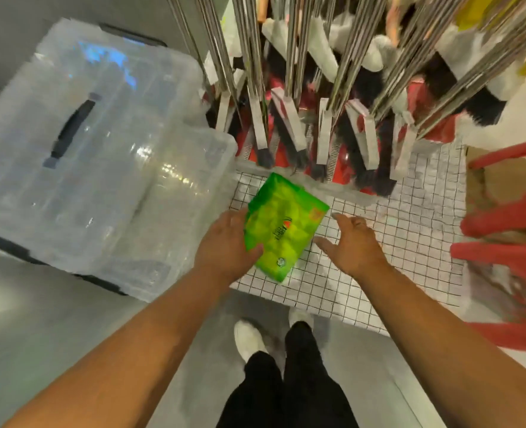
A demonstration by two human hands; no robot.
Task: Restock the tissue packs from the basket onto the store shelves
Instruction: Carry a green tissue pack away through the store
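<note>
Green-wrapped tissue pack (283,225) gripped by the left hand (224,245), thumb across its near face, fingers hidden behind its left side. Tilted, over the left edge of a white wire grid (409,230); contact with the mesh not discernible through the blur. Right hand (352,242) released, fingers spread, just beside the pack's right side and holding nothing; no clear touch.

Only this one pack anywhere in view. No others on the grid, none on the floor, no row of tissue on any shelf. Hard to say what the grid is: basket bottom or low shelf. If basket, then probably near emptied, with this the last visible pack to carry off and place. If shelf, then barely begun, with this the first pack going down. Either way, no means of counting finished placements from here.

Beyond the grid's far edge, a rack of brooms (317,118) with metal handles. Off its left edge, clear plastic tubs (101,156), a dark handle on the top lid. Off its right edge, red stools (508,217). Nothing among these resembling tissue stock.

Left to do, at a guess: settle this pack in its place, perhaps squaring it with both hands, then look for more.
</note>
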